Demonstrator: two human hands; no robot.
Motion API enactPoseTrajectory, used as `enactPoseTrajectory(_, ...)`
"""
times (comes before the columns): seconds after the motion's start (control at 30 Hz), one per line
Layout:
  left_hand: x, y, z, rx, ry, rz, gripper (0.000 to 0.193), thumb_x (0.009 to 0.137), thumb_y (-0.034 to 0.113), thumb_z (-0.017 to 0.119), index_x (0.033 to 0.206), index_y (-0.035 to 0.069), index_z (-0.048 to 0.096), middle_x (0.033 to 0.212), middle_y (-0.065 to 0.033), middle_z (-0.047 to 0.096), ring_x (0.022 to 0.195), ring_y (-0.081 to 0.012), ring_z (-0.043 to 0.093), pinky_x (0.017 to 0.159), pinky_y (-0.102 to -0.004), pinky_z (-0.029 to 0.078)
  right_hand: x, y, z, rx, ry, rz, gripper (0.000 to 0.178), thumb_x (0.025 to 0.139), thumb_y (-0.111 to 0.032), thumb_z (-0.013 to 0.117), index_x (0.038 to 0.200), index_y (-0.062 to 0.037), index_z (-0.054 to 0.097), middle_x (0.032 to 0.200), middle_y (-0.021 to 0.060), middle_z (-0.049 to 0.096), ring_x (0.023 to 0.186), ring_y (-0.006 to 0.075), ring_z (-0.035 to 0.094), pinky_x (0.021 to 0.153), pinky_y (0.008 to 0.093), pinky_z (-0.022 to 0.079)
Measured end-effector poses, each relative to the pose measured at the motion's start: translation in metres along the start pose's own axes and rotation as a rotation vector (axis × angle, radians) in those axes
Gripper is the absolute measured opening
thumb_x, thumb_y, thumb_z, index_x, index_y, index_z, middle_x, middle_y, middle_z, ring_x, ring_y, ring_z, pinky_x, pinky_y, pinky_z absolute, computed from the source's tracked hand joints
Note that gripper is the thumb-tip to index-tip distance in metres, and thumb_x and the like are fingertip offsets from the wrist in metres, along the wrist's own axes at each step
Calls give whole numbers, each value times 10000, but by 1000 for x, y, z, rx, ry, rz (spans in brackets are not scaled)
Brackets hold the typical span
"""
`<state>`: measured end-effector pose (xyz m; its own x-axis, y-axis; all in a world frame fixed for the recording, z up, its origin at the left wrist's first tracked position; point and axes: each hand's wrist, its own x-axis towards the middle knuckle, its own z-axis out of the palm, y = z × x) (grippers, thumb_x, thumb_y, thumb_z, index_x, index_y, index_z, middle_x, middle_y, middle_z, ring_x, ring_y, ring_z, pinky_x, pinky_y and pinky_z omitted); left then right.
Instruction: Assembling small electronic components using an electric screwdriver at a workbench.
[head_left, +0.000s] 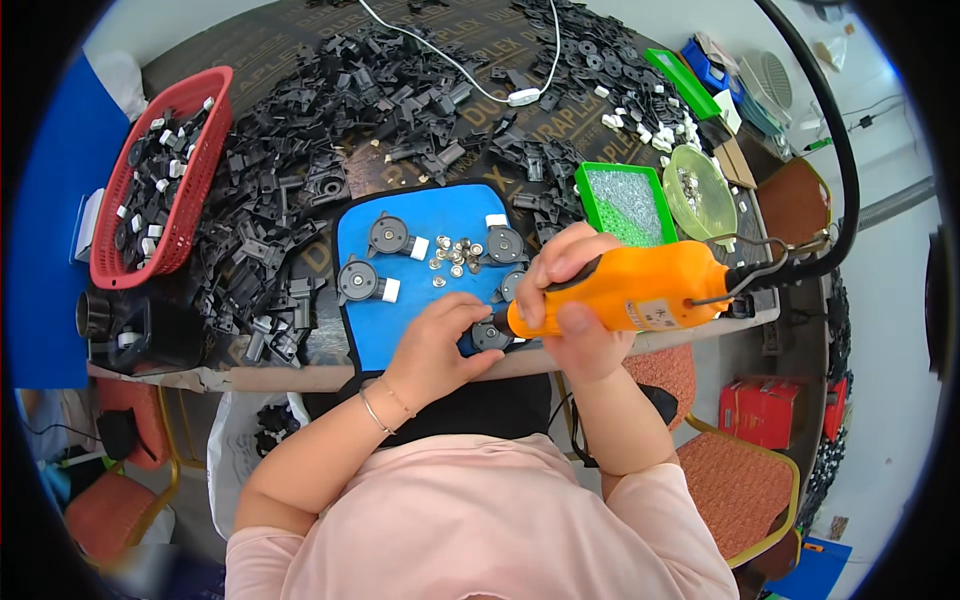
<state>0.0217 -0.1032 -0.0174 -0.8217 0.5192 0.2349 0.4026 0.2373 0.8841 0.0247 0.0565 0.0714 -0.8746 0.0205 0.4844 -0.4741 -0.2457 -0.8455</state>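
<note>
Black part (488,337) — within the left grip (436,345).

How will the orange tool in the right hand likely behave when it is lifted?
The orange tool is probably somewhat heavy for its size, as it looks bulky. It appears hard-shelled, so it should not flex. The thick black cable at its rear might tug, since it curves up in a wide arc.

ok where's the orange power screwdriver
Right of centre in the head view, the orange power screwdriver is in the right hand, its nose by the left hand.
</note>
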Motion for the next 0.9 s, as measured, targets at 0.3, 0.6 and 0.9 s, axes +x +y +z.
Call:
enactPoseTrajectory(0.3,2,5,-3,1,-18,-30,422,645,124,805,1008,0,627,1010,-126,610,904,-295,603,783,-343,508,-2,7,4,13,-69,70,311,811,-222,715,923,-16,512,877,97,468,584,161,542,541,273,449)
enactPoseTrajectory(0.6,2,2,3,51,-13,34,418,643,122,811,992,-9,620,1041,-143,614,945,-311,605,815,-343,508,8,-11,-19,178,-109,-69,343,833,-296,676,985,-41,505,916,82,468,596,163,538,548,291,444)
enactPoseTrajectory(0.9,1,8,2,55,14,-49,479,630,125,842,1019,-17,602,1059,-143,597,915,-309,610,768,-335,522,-27,-59,-137,-334,413,-228,247,834,-109,622,1021,3,507,944,112,505,630,185,532,569,281,432)
